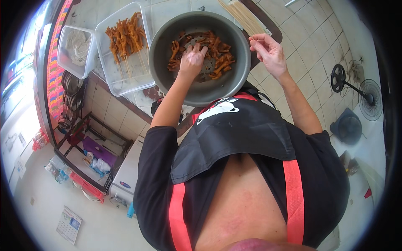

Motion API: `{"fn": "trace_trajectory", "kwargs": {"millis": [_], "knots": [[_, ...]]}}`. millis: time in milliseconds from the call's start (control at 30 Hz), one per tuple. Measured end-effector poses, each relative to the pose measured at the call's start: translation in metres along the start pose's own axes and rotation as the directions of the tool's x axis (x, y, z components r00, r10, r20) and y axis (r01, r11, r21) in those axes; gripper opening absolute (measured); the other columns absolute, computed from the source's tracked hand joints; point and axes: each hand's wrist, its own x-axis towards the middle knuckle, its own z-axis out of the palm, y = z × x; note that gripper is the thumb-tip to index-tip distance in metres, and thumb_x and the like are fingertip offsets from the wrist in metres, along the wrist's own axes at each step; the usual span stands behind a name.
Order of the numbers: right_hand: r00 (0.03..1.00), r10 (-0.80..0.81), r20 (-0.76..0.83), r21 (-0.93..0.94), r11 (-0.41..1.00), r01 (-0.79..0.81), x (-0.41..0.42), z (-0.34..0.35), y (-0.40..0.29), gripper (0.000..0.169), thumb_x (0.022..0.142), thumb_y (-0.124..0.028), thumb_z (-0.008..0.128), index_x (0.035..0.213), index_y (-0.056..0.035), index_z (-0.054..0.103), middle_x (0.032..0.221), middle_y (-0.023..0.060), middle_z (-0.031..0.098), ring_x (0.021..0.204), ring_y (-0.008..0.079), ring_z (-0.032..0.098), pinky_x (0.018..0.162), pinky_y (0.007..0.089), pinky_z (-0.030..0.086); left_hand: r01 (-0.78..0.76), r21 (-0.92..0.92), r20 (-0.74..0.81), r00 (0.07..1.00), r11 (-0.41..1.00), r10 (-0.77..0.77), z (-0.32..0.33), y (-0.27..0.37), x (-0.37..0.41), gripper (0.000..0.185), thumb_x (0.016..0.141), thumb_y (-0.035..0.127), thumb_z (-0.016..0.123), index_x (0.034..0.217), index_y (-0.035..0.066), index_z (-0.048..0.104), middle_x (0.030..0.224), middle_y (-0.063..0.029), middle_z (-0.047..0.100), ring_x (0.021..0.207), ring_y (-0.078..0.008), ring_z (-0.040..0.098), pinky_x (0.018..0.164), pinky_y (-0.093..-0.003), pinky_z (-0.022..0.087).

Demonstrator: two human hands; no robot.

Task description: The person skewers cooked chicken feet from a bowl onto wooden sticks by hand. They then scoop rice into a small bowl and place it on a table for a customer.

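A large grey metal basin (160, 75) stands before me, with brown chicken feet (221, 64) lying on its perforated inner plate. My left hand (193, 59) reaches into the basin, fingers down on the plate among the feet; whether it grips one is hidden. Above the basin's right rim is my right hand (267, 51), its thumb and forefinger pinched at the tip of what looks like a bamboo skewer. A bundle of bamboo skewers (243, 18) lies just beyond it. Left of the basin, a clear plastic tray (117, 89) holds several skewered chicken feet (125, 36).
A smaller clear plastic tub (62, 53) with a whitish cloth or bag inside stands left of the tray. The tiled counter's edge (125, 102) runs below the tray. A black metal rack (91, 125) is at lower left, and a fan (370, 98) stands at far right.
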Motion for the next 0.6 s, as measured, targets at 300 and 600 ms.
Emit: {"fn": "trace_trajectory", "kwargs": {"millis": [300, 600], "knots": [[0.972, -0.148, 0.180, -0.236, 0.953, 0.189, -0.052, 0.009, 0.002, 0.017, 0.092, -0.017, 0.061, 0.104, -0.0059, 0.065, 0.063, 0.0032, 0.059, 0.056, 0.0084, 0.054, 0.054, 0.0264, 0.044, 0.518, -0.686, 0.305, 0.842, 0.510, -0.445, -0.010, -0.009, -0.006, 0.027, 0.089, 0.012, 0.063, 0.114, 0.007, 0.054, 0.096, -0.0100, 0.059, 0.088, -0.0220, 0.061, 0.074, -0.0327, 0.051], [0.955, -0.127, 0.268, -0.337, 0.916, 0.217, -0.091, 0.035, -0.002, 0.019, 0.090, -0.012, 0.059, 0.106, -0.0061, 0.065, 0.071, 0.0163, 0.063, 0.058, 0.0247, 0.062, 0.057, 0.0334, 0.047, 0.077, -0.856, 0.342, 0.826, -0.511, -0.448, -0.040, 0.006, -0.028, 0.016, 0.096, 0.004, 0.050, 0.112, 0.006, 0.050, 0.101, -0.0083, 0.054, 0.098, -0.0220, 0.057, 0.088, -0.0360, 0.049]]}}
